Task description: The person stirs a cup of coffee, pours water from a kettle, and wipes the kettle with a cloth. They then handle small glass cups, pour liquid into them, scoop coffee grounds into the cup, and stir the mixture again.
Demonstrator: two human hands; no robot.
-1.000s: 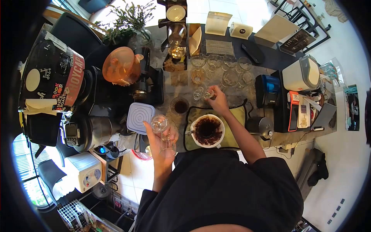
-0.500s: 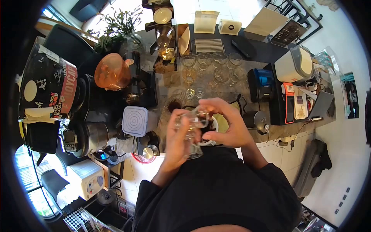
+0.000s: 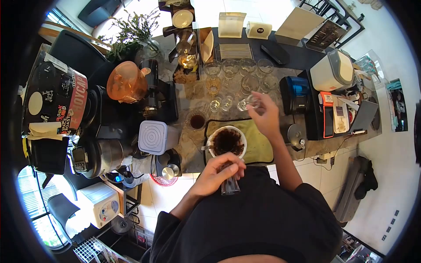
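Observation:
A clear glass is in my left hand, held close to my body with the fingers wrapped round its upper part. My right hand reaches over the counter and grips a small clear glass beside the other glasses. Between the hands, a white bowl with dark brown residue inside sits on a green cloth, and a spoon handle sticks out at its left. A cup of dark liquid stands behind the bowl to the left.
Several empty glasses stand in rows behind my right hand. A lidded container and an orange-topped grinder are on the left. To the right are a blue-black dispenser and a round metal item.
My hands have moved apart. The right one has gone forward to the glasses with a small glass, while the left has lowered toward my body with its glass. The bowl is now uncovered.

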